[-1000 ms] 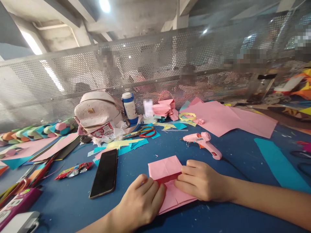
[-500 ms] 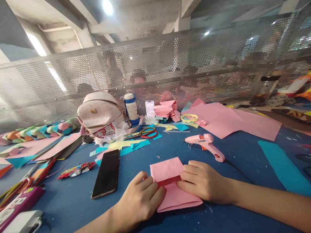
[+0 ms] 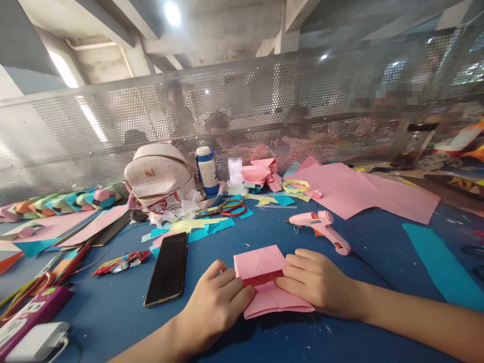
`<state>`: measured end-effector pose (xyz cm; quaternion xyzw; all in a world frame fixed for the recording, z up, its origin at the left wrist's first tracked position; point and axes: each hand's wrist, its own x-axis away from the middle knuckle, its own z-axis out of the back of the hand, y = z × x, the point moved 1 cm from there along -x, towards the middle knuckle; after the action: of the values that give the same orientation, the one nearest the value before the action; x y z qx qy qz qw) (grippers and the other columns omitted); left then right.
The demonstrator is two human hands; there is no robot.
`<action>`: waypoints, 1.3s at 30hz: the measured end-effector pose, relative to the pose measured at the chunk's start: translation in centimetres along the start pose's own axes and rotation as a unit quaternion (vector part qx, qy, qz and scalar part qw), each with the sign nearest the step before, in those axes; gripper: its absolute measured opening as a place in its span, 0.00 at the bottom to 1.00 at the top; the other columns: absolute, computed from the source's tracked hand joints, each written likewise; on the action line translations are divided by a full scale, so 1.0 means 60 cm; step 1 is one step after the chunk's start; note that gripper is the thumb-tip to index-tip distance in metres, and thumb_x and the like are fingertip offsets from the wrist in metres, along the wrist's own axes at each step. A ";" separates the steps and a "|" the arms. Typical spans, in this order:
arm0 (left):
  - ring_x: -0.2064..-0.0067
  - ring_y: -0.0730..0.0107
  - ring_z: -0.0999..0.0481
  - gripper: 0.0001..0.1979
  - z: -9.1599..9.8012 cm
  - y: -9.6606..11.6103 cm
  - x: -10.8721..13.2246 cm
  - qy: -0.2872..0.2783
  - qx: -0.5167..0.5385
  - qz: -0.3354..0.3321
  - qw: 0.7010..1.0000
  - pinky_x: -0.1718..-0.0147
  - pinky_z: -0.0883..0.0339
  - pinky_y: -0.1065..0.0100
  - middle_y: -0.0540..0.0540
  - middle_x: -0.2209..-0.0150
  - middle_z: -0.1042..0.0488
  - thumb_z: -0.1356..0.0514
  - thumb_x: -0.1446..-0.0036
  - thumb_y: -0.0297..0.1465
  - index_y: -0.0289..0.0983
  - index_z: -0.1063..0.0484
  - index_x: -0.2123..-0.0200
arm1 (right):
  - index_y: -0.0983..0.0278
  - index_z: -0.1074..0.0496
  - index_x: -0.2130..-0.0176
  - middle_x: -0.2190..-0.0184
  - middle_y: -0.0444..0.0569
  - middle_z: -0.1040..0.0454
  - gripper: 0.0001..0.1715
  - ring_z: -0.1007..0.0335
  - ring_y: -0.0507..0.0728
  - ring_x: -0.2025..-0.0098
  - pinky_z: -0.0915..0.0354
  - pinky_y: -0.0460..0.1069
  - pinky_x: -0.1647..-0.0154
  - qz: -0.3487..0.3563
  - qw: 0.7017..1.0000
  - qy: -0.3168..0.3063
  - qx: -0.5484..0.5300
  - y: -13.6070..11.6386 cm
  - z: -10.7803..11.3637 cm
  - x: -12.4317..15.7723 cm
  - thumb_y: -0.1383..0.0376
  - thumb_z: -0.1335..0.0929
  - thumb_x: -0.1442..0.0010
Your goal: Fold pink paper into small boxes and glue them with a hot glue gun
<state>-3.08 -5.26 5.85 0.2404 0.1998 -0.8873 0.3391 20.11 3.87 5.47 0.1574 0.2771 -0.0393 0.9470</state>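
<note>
A sheet of pink paper, folded with creases across it, lies between my hands on the blue table. My left hand is closed on its left edge, fingers curled over the paper. On the opposite edge, my right hand grips the sheet with bent fingers. A darker gap shows between the upper flap and the lower folded part. Both thumbs are largely hidden. Just beyond my right hand lies a pink hot glue gun, its nozzle toward the left. A black phone rests left of my left hand.
Farther back are a pale backpack, a bottle and large pink paper. Scissors lie among paper scraps. A power strip with a white charger is at lower left. Blue paper lies right. A perforated metal screen stands behind.
The lower folded part of the pink paper has lifted and tilted slightly, its front edge now higher in view. Both hands keep their hold, and the view has shifted a little.
</note>
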 end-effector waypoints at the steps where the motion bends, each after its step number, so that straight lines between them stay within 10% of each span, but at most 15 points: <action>1: 0.72 0.69 0.35 0.14 -0.001 -0.001 0.000 0.000 -0.001 0.001 1.000 0.66 0.47 0.63 0.49 0.74 0.28 0.54 0.30 0.24 0.34 0.28 0.60 | 0.63 0.27 0.67 0.78 0.44 0.33 0.19 0.46 0.54 0.73 0.54 0.51 0.70 -0.002 1.000 -0.001 -0.002 0.000 0.000 0.000 0.73 0.42 0.32; 19: 0.72 0.69 0.34 0.12 -0.008 -0.003 0.009 -0.012 0.013 0.014 1.000 0.65 0.45 0.62 0.49 0.73 0.27 0.52 0.32 0.25 0.34 0.28 0.59 | 0.63 0.27 0.66 0.78 0.44 0.33 0.19 0.46 0.54 0.74 0.55 0.51 0.70 0.000 1.000 0.008 -0.002 -0.001 -0.001 -0.002 0.73 0.43 0.31; 29: 0.75 0.71 0.35 0.11 0.014 0.019 -0.007 0.027 -0.026 -0.094 0.995 0.70 0.43 0.64 0.49 0.76 0.29 0.49 0.34 0.24 0.30 0.26 0.61 | 0.64 0.31 0.72 0.79 0.43 0.36 0.18 0.47 0.54 0.74 0.55 0.51 0.71 0.009 1.000 0.002 0.020 0.001 0.001 -0.002 0.74 0.41 0.33; 34: 0.63 0.72 0.28 0.05 0.021 0.021 -0.006 0.017 0.011 -0.138 0.990 0.56 0.36 0.65 0.48 0.57 0.22 0.41 0.37 0.25 0.36 0.25 0.61 | 0.64 0.34 0.74 0.79 0.43 0.37 0.20 0.49 0.53 0.76 0.56 0.51 0.72 0.036 0.999 -0.010 0.025 0.001 0.006 0.000 0.75 0.42 0.33; 39: 0.40 0.56 0.34 0.26 0.010 0.008 -0.006 -0.029 0.052 0.001 0.998 0.41 0.39 0.52 0.37 0.42 0.31 0.39 0.38 0.30 0.35 0.39 0.38 | 0.64 0.33 0.73 0.77 0.44 0.35 0.20 0.46 0.53 0.75 0.55 0.51 0.72 0.046 0.998 -0.024 0.025 0.002 0.009 -0.001 0.75 0.42 0.32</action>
<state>-2.69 -5.71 6.44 0.2319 0.1428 -0.9028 0.3328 20.33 3.84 5.97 0.1925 0.2459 -0.0064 0.9500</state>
